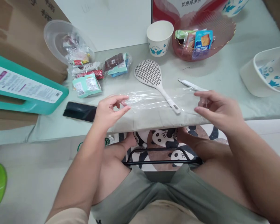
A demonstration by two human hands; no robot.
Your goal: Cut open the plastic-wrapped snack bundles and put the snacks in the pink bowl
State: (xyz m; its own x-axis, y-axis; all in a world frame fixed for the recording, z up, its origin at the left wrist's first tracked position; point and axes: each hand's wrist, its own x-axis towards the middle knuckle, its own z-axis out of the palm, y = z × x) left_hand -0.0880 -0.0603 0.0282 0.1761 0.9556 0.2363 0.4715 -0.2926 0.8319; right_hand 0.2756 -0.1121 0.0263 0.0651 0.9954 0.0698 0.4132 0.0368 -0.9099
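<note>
A clear plastic film (144,101) is stretched between my two hands above the front of the table. My left hand (112,109) pinches its left end, and my right hand (216,109) pinches the right end. Under the film, partly seen through it, lies a white slotted strainer (149,73), its handle pointing down and right. A white pen-like cutter (189,84) rests just behind my right hand. The black phone (79,111) lies beside my left wrist, which covers its right end.
Snack packets (86,85) lie by a tipped clear bowl (57,40) at the left. Behind are a paper cup (160,37) and a pink bowl (214,43) with snacks. A white container (254,74) stands right, a green-framed object (49,84) left. The table edge (140,126) is close.
</note>
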